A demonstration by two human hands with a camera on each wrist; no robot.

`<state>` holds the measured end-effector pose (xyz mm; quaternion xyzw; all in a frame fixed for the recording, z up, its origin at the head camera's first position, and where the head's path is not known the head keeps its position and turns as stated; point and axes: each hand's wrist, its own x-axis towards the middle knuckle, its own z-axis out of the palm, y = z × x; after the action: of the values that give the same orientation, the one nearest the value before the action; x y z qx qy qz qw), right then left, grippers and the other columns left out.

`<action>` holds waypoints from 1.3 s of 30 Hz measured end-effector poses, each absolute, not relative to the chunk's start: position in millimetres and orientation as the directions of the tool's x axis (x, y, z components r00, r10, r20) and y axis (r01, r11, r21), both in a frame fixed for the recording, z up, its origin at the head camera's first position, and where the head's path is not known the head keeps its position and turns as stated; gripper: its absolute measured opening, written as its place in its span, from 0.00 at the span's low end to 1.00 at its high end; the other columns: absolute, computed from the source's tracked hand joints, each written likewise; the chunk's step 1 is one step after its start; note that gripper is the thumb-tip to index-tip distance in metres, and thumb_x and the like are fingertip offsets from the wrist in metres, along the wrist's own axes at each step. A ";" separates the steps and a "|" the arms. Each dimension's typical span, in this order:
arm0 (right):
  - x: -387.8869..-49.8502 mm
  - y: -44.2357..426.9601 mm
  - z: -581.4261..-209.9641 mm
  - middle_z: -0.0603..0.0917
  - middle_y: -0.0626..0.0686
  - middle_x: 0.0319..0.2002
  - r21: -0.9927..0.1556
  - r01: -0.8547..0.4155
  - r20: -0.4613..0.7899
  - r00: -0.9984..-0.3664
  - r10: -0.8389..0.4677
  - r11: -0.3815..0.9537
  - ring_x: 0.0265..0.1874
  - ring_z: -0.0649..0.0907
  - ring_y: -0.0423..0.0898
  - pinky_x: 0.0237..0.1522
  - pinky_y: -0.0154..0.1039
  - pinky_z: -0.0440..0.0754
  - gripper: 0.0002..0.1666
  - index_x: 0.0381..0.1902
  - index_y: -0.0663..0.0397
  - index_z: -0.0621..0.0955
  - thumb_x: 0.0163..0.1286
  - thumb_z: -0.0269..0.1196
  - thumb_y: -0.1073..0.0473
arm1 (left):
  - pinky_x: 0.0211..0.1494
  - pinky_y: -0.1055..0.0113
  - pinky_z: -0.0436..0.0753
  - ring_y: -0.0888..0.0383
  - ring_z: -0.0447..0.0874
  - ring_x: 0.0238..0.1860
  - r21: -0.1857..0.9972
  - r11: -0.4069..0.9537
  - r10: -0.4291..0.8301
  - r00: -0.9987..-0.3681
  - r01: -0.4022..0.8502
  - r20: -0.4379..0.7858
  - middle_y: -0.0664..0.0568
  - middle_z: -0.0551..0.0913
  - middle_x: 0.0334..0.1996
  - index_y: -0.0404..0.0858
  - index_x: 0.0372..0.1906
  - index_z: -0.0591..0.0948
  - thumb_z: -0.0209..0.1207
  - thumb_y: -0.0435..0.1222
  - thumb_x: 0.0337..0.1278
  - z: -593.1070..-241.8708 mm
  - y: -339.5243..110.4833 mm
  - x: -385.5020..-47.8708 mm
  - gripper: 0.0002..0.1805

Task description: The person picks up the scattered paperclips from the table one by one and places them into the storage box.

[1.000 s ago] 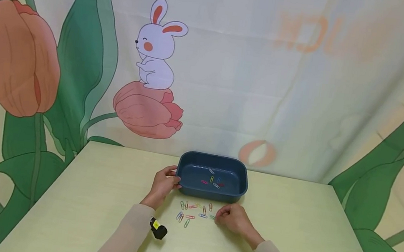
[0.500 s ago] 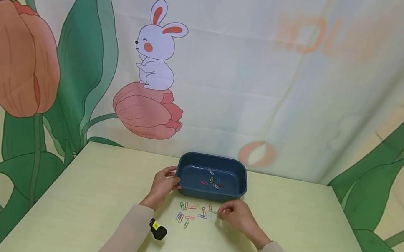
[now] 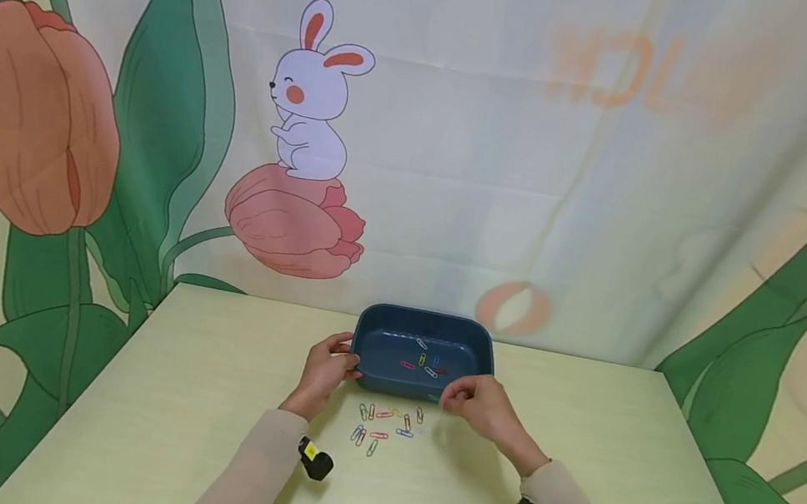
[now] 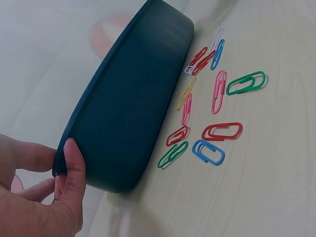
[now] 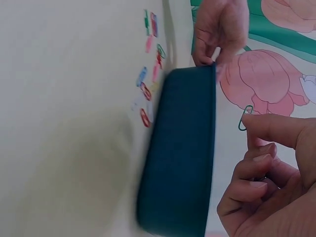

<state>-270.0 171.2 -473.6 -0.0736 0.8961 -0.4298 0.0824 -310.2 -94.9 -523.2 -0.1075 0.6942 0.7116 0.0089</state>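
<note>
A printed curtain (image 3: 442, 181) backs the pale table (image 3: 598, 452), where loose paperclips (image 3: 379, 436) lie between six and seven o'clock of my blue tray (image 3: 420, 389). My left hand (image 3: 323, 371) grips its nine o'clock end between thumb and fingers; my right hand (image 3: 483, 406) pinches a green paperclip (image 5: 245, 117) near its five o'clock side.
</note>
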 end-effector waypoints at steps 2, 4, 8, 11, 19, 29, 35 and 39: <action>-274.1 172.1 -470.5 0.79 0.48 0.21 -0.786 -0.054 -0.082 -0.978 -0.191 0.616 0.24 0.73 0.43 0.27 0.34 0.72 0.06 0.26 0.48 0.87 0.63 0.68 0.62 | 0.40 0.66 0.88 0.56 0.79 0.33 0.986 -0.035 -0.138 -0.977 -0.161 -0.165 0.42 0.70 0.46 0.35 0.68 0.70 0.55 0.25 0.62 -522.6 -94.9 -309.9 0.28; -278.2 172.8 -468.2 0.80 0.49 0.22 -0.791 -0.037 -0.089 -0.980 -0.175 0.610 0.25 0.74 0.44 0.28 0.35 0.72 0.05 0.26 0.48 0.86 0.63 0.68 0.60 | 0.40 0.67 0.88 0.57 0.79 0.32 0.987 -0.036 -0.139 -0.977 -0.159 -0.163 0.43 0.70 0.45 0.35 0.68 0.71 0.55 0.25 0.62 -522.1 -95.0 -309.6 0.28; -287.6 174.4 -464.7 0.83 0.49 0.27 -0.811 0.005 -0.111 -0.983 -0.147 0.585 0.30 0.78 0.45 0.32 0.36 0.74 0.03 0.29 0.49 0.87 0.63 0.69 0.59 | 0.38 0.67 0.87 0.58 0.78 0.30 0.988 -0.044 -0.140 -0.978 -0.149 -0.154 0.43 0.70 0.44 0.34 0.68 0.71 0.55 0.24 0.61 -521.8 -95.1 -308.9 0.28; -295.8 175.1 -464.1 0.85 0.48 0.33 -0.825 0.032 -0.127 -0.983 -0.131 0.565 0.35 0.81 0.46 0.36 0.37 0.76 0.03 0.30 0.49 0.86 0.64 0.68 0.59 | 0.38 0.66 0.88 0.58 0.78 0.30 0.988 -0.050 -0.138 -0.979 -0.147 -0.152 0.43 0.70 0.43 0.32 0.67 0.71 0.55 0.23 0.60 -521.8 -95.0 -308.4 0.28; -319.5 170.0 -462.4 0.86 0.49 0.39 -0.837 0.055 -0.129 -0.987 -0.098 0.544 0.44 0.80 0.55 0.43 0.41 0.76 0.04 0.32 0.49 0.86 0.66 0.65 0.57 | 0.38 0.67 0.87 0.57 0.79 0.31 0.987 -0.049 -0.144 -0.977 -0.153 -0.158 0.44 0.70 0.44 0.34 0.68 0.71 0.55 0.24 0.60 -520.2 -94.8 -308.8 0.28; -343.1 158.9 -464.9 0.85 0.49 0.43 -0.837 0.082 -0.142 -0.987 -0.071 0.541 0.47 0.80 0.50 0.53 0.48 0.77 0.04 0.33 0.46 0.86 0.65 0.66 0.55 | 0.38 0.68 0.87 0.58 0.79 0.30 0.986 -0.042 -0.144 -0.975 -0.163 -0.167 0.42 0.70 0.45 0.34 0.67 0.72 0.55 0.24 0.61 -520.8 -94.7 -308.9 0.28; -355.1 149.5 -466.0 0.85 0.50 0.45 -0.844 0.105 -0.162 -0.985 -0.063 0.527 0.44 0.78 0.50 0.45 0.44 0.75 0.04 0.33 0.46 0.86 0.66 0.66 0.56 | 0.38 0.69 0.87 0.58 0.79 0.30 0.986 -0.044 -0.146 -0.975 -0.161 -0.166 0.43 0.70 0.45 0.34 0.67 0.72 0.55 0.24 0.61 -520.6 -94.9 -309.2 0.27; -362.5 144.6 -469.0 0.85 0.49 0.42 -0.837 0.130 -0.182 -0.982 -0.046 0.532 0.34 0.75 0.48 0.35 0.41 0.73 0.03 0.34 0.45 0.86 0.65 0.67 0.55 | 0.39 0.67 0.87 0.57 0.79 0.31 0.986 -0.043 -0.146 -0.975 -0.162 -0.167 0.43 0.70 0.45 0.34 0.66 0.72 0.55 0.24 0.61 -520.8 -94.9 -309.0 0.27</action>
<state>-362.5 144.6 -469.0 0.0243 0.8705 -0.4831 0.0910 -309.0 -94.9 -520.8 -0.1115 0.6916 0.7136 0.0058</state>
